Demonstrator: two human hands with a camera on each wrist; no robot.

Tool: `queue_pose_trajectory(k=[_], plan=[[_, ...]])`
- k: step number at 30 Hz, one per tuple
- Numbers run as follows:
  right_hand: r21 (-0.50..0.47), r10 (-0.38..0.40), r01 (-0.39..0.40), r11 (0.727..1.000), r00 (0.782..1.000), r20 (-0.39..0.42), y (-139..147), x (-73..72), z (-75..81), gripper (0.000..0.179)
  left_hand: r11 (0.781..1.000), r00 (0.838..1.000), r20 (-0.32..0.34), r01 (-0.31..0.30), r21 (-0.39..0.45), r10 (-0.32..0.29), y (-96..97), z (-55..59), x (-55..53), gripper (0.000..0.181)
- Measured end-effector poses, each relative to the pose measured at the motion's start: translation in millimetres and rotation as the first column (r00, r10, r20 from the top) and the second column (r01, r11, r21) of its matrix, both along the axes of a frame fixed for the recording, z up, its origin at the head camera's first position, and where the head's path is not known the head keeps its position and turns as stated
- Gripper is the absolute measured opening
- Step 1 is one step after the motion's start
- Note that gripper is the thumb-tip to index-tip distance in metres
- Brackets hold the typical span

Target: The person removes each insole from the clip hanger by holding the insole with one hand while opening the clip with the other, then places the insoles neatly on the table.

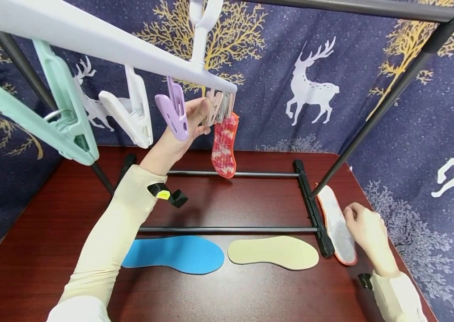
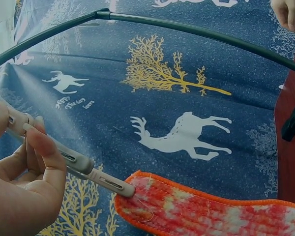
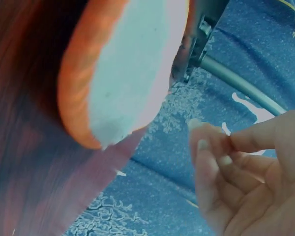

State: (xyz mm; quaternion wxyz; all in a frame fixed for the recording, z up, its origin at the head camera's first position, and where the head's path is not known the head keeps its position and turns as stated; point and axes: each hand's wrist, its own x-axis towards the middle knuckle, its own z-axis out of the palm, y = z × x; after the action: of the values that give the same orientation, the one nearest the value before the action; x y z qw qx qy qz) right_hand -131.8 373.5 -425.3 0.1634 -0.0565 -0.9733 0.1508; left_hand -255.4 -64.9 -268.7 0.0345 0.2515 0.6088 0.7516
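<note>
My left hand [image 1: 195, 117] is raised to the far end of a white hanger bar [image 1: 130, 49]. Its thumb and fingers pinch a beige clip [image 2: 20, 120]. Beside it, another clip [image 2: 110, 182] grips the end of a red-and-white patterned insole [image 1: 224, 145] with orange edging, which hangs down. At the table's right side, my right hand [image 1: 365, 226] hovers or rests beside a whitish, orange-edged insole [image 1: 336, 226]. The right wrist view shows its fingers [image 3: 211, 172] loosely curled, with nothing held and a gap to the insole.
Purple [image 1: 172, 109], white [image 1: 130, 109] and green clips [image 1: 66, 107] hang nearer along the bar. A black rack frame [image 1: 227, 230] stands on the brown table [image 1: 251, 295]. Blue [image 1: 174, 254] and pale yellow insoles [image 1: 273, 252] lie in front of it.
</note>
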Motion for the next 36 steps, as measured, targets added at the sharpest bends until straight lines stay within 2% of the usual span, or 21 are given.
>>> queue_pose_trajectory(k=[6,9,18,33,36], plan=[[-0.023,0.054,-0.058,0.998,0.988,-0.148,-10,-1.4,-4.8,0.022,1.0,1.0,0.004,-0.002,0.006,0.002,0.4,0.0,1.5,0.093],[-0.034,0.064,-0.072,0.997,0.981,-0.182,-12,-2.2,-7.6,0.022,1.0,1.0,0.001,-0.004,0.006,0.004,0.4,0.2,1.7,0.095],[-0.034,0.076,-0.084,0.996,0.981,-0.176,-16,-3.3,-11.6,0.021,1.0,1.0,0.025,-0.006,0.016,0.006,0.2,1.3,2.6,0.098],[-0.042,0.119,-0.128,0.991,0.977,-0.178,-23,-5.8,-15.6,0.015,1.0,1.0,0.004,-0.008,0.008,0.008,1.1,1.7,2.4,0.072],[-0.048,0.128,-0.138,0.989,0.976,-0.174,-26,-5.4,-15.5,0.014,1.0,1.0,0.003,-0.012,0.005,0.012,1.1,0.9,1.8,0.074]])
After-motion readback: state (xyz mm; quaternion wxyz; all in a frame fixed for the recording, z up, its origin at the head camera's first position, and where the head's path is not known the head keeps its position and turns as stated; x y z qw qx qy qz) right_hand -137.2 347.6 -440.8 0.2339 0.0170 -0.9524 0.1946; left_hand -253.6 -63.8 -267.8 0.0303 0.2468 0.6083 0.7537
